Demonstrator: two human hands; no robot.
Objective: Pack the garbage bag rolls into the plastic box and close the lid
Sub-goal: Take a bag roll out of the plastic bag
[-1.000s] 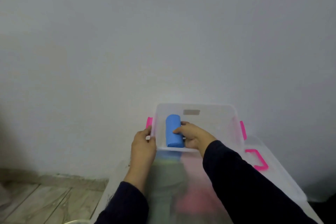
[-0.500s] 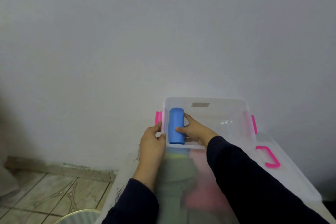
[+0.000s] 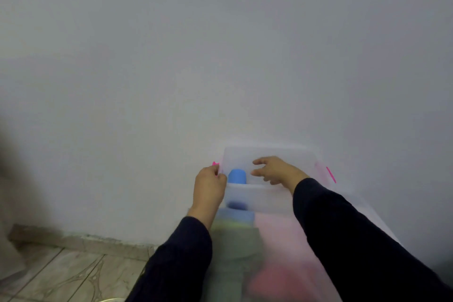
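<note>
A blue roll (image 3: 237, 176) lies in the left part of the clear box (image 3: 269, 197). The left hand (image 3: 209, 185) grips the box's left rim, fingers curled on it. The right hand (image 3: 275, 170) hovers inside the box, fingers spread and empty.

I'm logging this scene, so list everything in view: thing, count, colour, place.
box: one, clear with pink latches, on the big bin by the wall.
roll: one, blue, in the box at its left end.
big bin: one, translucent, under the box, blurred green and pink contents.
wall: one, grey-white, behind.
floor: tiled, beige, lower left.
left hand: one, grips the box's left rim.
right hand: one, fingers spread over the box, holding nothing.
sleeves: two, dark.
</note>
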